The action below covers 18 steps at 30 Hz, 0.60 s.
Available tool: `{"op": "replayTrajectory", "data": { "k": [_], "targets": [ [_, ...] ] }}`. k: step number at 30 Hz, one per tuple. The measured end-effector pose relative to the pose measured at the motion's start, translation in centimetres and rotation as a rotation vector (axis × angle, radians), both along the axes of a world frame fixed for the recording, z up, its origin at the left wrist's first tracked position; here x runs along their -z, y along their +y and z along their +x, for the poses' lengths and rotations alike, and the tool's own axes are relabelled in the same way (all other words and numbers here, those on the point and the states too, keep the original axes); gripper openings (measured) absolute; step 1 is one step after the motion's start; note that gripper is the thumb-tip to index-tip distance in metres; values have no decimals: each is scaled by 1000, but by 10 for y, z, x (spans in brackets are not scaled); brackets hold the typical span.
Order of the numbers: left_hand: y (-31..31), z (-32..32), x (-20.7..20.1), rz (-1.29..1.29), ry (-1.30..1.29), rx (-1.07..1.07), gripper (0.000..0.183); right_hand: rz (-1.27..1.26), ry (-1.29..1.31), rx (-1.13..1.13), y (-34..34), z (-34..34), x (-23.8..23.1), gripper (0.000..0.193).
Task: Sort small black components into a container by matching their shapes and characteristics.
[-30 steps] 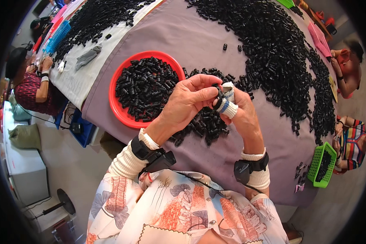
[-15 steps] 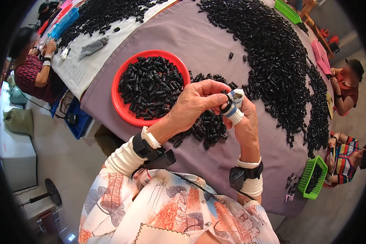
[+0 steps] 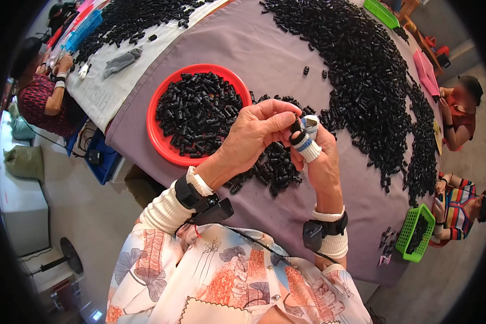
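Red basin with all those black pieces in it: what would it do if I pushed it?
The red basin may slide rather than tip, since it looks broad. It could ruck up the mauve cloth underneath, which shows soft folds. The many loose black pieces inside would likely shift and might make it feel heavy.

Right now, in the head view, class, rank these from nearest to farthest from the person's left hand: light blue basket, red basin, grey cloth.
1. Red basin: nearest, just left of the left hand.
2. Grey cloth: farther off, upper left, on the white cover.
3. Light blue basket: farthest, beyond the cloth.
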<state>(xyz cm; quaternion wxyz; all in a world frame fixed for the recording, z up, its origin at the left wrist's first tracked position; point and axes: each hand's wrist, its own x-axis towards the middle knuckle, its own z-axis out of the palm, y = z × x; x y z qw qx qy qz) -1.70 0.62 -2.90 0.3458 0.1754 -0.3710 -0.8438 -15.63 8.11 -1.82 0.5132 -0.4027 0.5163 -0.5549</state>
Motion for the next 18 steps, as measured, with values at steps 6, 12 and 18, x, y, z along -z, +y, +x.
{"op": "replayTrajectory", "data": {
  "k": [6, 12, 18],
  "targets": [
    [1, 0, 0, 61, 34, 33, 22, 22, 132, -24, -1, -3, 0, 21],
    [3, 0, -5, 89, -13, 14, 19, 67, 254, -108, -4, -8, -10, 29],
    [2, 0, -3, 74, -17, 57, 20, 12, 384, -171, -6, -12, -10, 37]
  ]
}}
